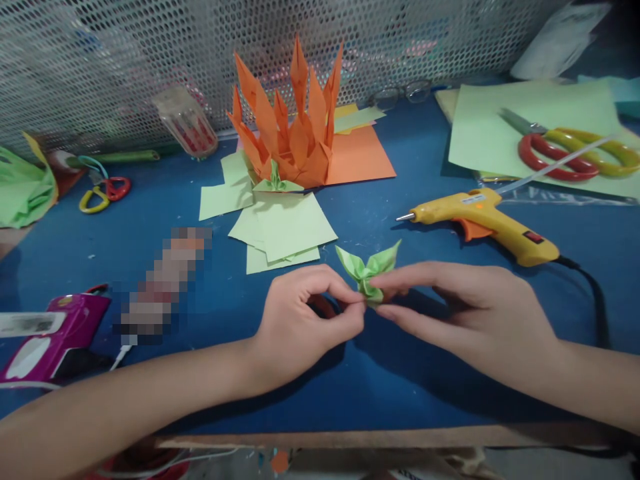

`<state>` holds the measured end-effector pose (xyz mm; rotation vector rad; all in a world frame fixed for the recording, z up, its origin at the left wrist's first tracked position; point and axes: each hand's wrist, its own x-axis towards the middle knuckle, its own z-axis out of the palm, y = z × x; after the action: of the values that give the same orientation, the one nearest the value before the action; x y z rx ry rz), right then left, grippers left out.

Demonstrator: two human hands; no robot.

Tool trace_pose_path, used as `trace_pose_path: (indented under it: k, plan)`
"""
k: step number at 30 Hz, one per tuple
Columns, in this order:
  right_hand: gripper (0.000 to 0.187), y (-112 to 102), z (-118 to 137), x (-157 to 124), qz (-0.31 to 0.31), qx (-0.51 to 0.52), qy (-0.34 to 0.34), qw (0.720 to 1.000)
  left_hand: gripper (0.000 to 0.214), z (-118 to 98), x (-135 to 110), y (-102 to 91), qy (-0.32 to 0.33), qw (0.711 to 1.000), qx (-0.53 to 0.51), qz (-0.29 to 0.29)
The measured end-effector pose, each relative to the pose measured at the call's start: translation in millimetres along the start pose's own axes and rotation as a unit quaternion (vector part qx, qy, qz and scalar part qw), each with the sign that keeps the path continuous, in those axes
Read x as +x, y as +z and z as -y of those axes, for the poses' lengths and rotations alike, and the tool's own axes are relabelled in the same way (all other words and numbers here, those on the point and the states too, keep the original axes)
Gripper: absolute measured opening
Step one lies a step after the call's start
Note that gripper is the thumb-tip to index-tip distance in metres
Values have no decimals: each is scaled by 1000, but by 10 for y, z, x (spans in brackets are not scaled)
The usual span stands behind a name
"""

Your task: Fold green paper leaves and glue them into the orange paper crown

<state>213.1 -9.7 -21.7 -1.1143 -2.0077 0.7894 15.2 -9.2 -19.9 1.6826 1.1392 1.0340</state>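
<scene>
A small folded piece of light green paper (371,267), with two pointed leaf-like tips, is held between my hands above the blue table. My left hand (310,317) pinches its lower left edge between thumb and forefinger. From the other side, my right hand (465,307) grips it with thumb and fingers, the forefinger lying on its front. Just beyond are loose green paper squares (295,223). Behind them stands an orange folded-paper piece (290,133) with several upright points, and a similar green fold (275,179) rests at its front.
A yellow glue gun (490,217) lies right of centre, its cord running behind my right hand. Large scissors (560,150) rest on green sheets (480,123). Small scissors (106,190), a clear jar (187,120) and a purple box (60,333) are leftward. Metal mesh (125,60) bounds the back.
</scene>
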Motion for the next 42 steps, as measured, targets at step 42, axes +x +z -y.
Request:
trace_pose_path:
  k: [42]
  plan:
    - [15, -93, -51, 44, -62, -82, -225, 969, 21, 103, 21, -45, 56, 998, -4, 24]
